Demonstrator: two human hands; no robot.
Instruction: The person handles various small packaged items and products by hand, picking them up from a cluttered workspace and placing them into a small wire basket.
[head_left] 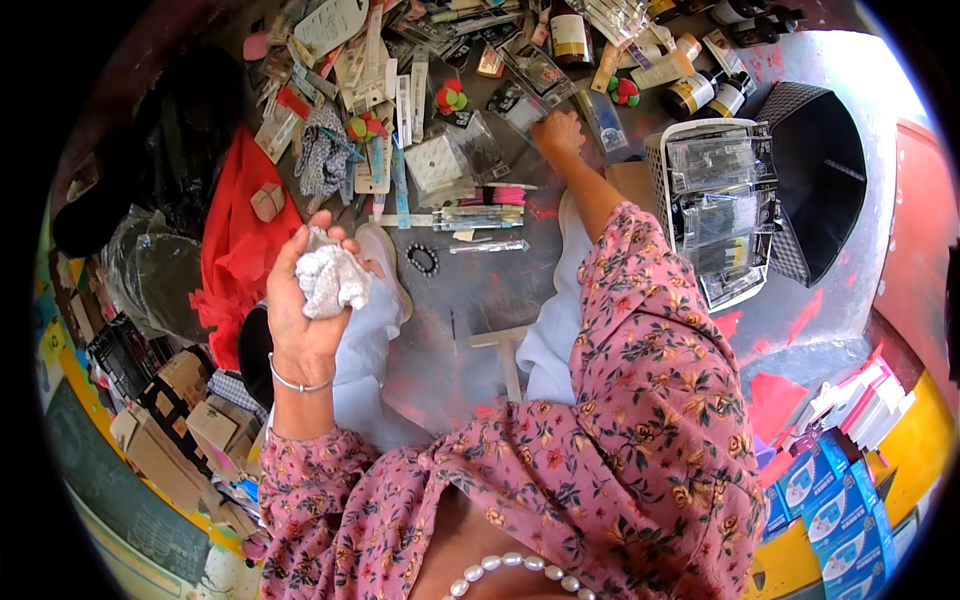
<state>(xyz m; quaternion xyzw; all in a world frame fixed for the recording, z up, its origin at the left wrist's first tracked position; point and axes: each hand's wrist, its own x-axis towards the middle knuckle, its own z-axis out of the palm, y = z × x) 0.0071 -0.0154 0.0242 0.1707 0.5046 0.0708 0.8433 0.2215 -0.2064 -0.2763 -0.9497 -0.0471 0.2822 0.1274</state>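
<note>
My left hand point(303, 318), palm up with the fingers curled, holds a crumpled whitish cloth point(332, 278). My right hand point(559, 136) reaches far forward, its fingers bent closed at the edge of a clear plastic packet point(517, 108). A blue-edged flat packet point(602, 122) lies just to its right. Left of it are a clear pouch point(482, 148) and a white square packet point(436, 163). Nearer to me lie a bundle of pink sticks point(497, 195), a dark beaded bracelet point(422, 260) and a slim clear packet point(489, 246).
A white basket point(657, 165) of packaged goods stands at the right beside a black open umbrella point(822, 180). Dark bottles point(690, 95) crowd the far right. Red cloth point(243, 250) and black bags point(190, 150) lie left. Blue boxes point(840, 520) sit at the lower right.
</note>
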